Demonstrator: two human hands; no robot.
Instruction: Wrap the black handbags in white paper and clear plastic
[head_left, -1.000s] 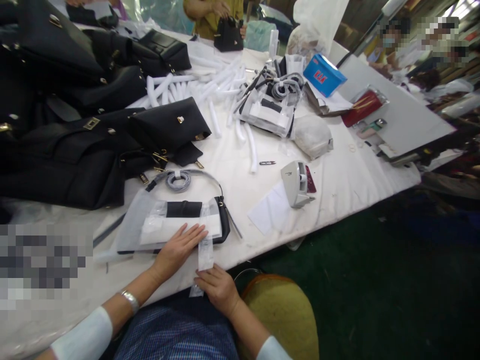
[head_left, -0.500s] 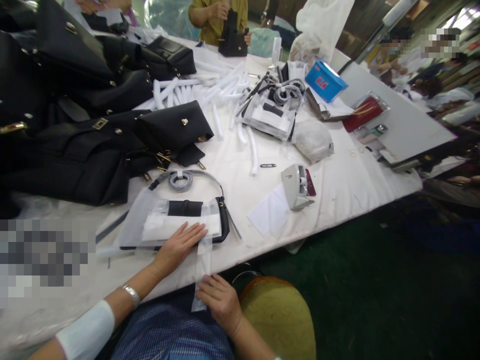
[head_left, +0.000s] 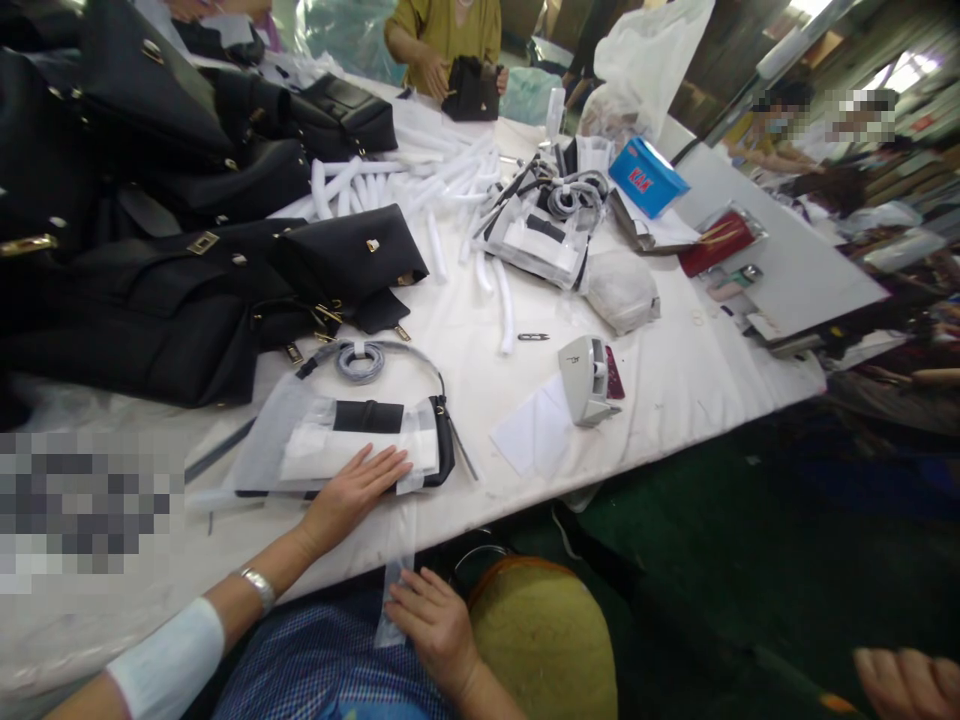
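My left hand [head_left: 349,492] lies flat, fingers stretched, on a small black bag wrapped in white paper and film [head_left: 352,450] near the table's front edge. My right hand [head_left: 431,625] is below the edge, over my lap, pinching the lower end of a clear plastic strip [head_left: 395,575] that runs up to the wrapped bag. A grey coiled strap [head_left: 358,360] lies just behind the bag, joined to it.
Black handbags [head_left: 150,290] are piled at the left. White foam tubes [head_left: 420,190], another wrapped bag [head_left: 540,235], a blue box [head_left: 649,178], a white tape dispenser [head_left: 589,378], small snips [head_left: 534,337] and a paper sheet [head_left: 534,432] lie on the white table. Another person [head_left: 450,50] handles a bag at the far side. A yellow stool [head_left: 544,640] stands beside me.
My right hand has drawn the clear strip down from the table edge toward my lap, so the strip is stretched longer. My left hand stays flat on the bag.
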